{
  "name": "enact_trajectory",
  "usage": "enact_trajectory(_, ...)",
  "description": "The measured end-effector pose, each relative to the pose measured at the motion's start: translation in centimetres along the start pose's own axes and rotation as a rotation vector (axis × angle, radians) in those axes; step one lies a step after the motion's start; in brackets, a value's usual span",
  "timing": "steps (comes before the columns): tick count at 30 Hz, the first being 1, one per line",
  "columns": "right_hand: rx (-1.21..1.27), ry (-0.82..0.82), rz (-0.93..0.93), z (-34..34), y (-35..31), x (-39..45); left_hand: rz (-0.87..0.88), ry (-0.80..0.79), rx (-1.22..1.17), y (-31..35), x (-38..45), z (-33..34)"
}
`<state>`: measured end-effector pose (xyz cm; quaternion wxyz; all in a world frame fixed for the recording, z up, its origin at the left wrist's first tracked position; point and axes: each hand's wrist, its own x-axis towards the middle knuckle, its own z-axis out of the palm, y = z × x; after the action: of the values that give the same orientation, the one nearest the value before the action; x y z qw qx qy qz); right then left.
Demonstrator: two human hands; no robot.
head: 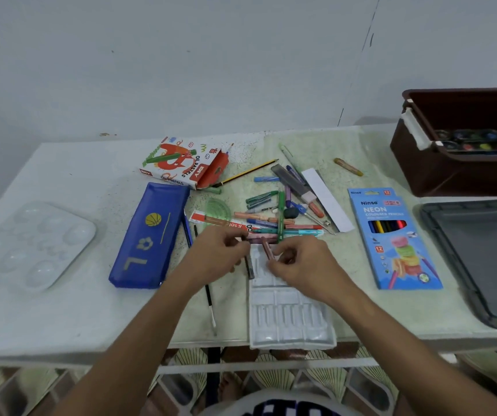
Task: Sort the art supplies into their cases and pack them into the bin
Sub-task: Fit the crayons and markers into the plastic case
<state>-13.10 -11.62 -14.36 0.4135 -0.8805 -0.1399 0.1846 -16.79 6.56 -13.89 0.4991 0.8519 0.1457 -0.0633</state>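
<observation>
Hands meet at centre frame, just above the far end of the white tray [289, 325] that lies at lower centre, its near edge overhanging the table [61, 310] front. Right hand [298, 262] pinches a brownish pastel [266, 249] between thumb and fingertips, stick tilted, lower end over the tray's far slots. Left hand [217, 256] has fingers curled at the pastel's far end; whether it grips something small there I cannot tell, blur hides it. A dark pastel [250, 267] lies along the tray's left edge.

Pile [277, 211] of loose pastels, pens and pencils sits just beyond the hands, centre frame. Pastel box [181, 163] lies open at upper centre, blue case [151, 235] left of the hands, pencil box [394, 238] right. Brown bin [457, 151] at upper right already holds a paint set [475, 142]; grey lid [481, 259] below it.

Risks, as I judge them:
- Tray overhang: pressing a stick into a near slot could tip the tray off the edge and spill it.
- Soft pastel, pinch grip: too much squeeze may snap or smear it.
- Wrists hover close to the pile; a sweep could roll round sticks toward the table edge.
- Paintbrush [208, 295] lies under the left forearm and could be dragged off.
</observation>
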Motion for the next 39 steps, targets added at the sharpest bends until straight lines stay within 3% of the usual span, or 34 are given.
enact_trajectory(7,0.044,0.007,0.039,2.2,-0.4,-0.7,-0.024,-0.017,0.03,-0.8,-0.1,1.1)
enact_trajectory(23,-0.23,-0.075,-0.187,1.6,0.4,-0.8,0.122,0.046,0.212,-2.0,-1.2,1.8)
enact_trajectory(30,-0.302,-0.09,-0.193,1.9,0.7,-0.6,0.231,-0.009,0.439,-1.9,-1.5,2.0)
enact_trajectory(35,-0.237,-0.167,-0.192,0.2,-0.3,0.3,0.206,-0.101,0.474,-0.4,-0.5,0.6)
enact_trajectory(39,-0.245,-0.009,-0.227,-1.7,-1.4,4.1,0.202,0.044,0.41,0.6,3.8,-1.7)
